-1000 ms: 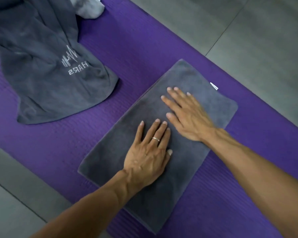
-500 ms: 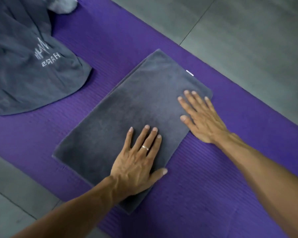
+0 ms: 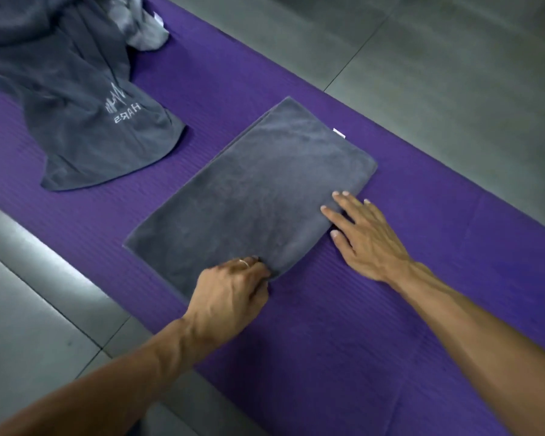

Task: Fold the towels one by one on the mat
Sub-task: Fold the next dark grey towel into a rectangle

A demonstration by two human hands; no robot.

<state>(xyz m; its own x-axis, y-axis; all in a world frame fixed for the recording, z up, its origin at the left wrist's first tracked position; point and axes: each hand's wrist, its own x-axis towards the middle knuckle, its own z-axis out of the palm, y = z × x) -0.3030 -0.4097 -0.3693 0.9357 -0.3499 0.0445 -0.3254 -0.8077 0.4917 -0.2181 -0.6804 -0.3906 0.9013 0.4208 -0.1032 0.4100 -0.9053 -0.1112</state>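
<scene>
1. One big grey tiled floor (image 3: pixel 453 58) lies under everything.
2. A long purple mat (image 3: pixel 343 341) lies on the floor and runs from the top left to the bottom right.
3. A loose pile of dark grey towels (image 3: pixel 60 99) sits on the far left end of the mat. The top one has pale letters on it. A lighter grey towel (image 3: pixel 145 33) peeks out behind the pile.
4. A folded grey towel (image 3: pixel 252 196) lies flat in the middle of the mat, well apart from the pile. It looks like a neat rectangle.
5. The left hand (image 3: pixel 230 294) is at the near corner of the folded grey towel. Its fingers are curled in and they grip that corner. A ring shows on one finger.
6. The right hand (image 3: pixel 365 240) lies flat with straight fingers spread apart. The fingertips (image 3: pixel 328 210) rest on the right edge of the folded grey towel, and the palm is over the mat.
7. A tiny white tag (image 3: pixel 339 133) sticks out from the far edge of the folded grey towel.
</scene>
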